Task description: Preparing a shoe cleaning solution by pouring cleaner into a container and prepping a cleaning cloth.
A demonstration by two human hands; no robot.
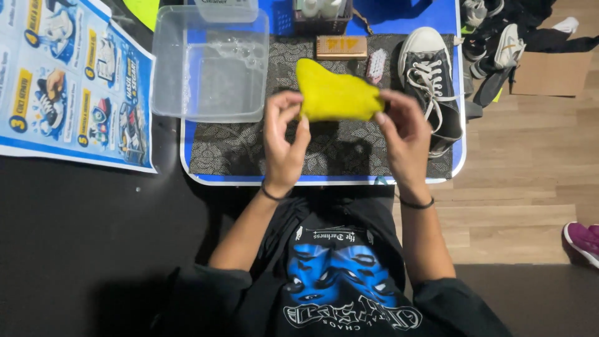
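Observation:
A folded yellow cloth [335, 92] is held up between both hands above a dark patterned mat [337, 150]. My left hand [284, 140] pinches its left edge with thumb and fingers. My right hand [402, 134] grips its right edge. A black high-top sneaker with white laces and toe cap [430, 81] lies on the mat just right of my right hand. Behind the cloth sit a wooden brush [340, 47] and a small brush with pale bristles [376, 65].
A clear plastic tub [209, 65] holding soapy water stands on the blue table [324, 180] at the left. A basket of bottles [321, 15] sits at the back. An illustrated poster [68, 81] lies far left. More shoes [499, 37] and a cardboard box [552, 72] are on the wooden floor.

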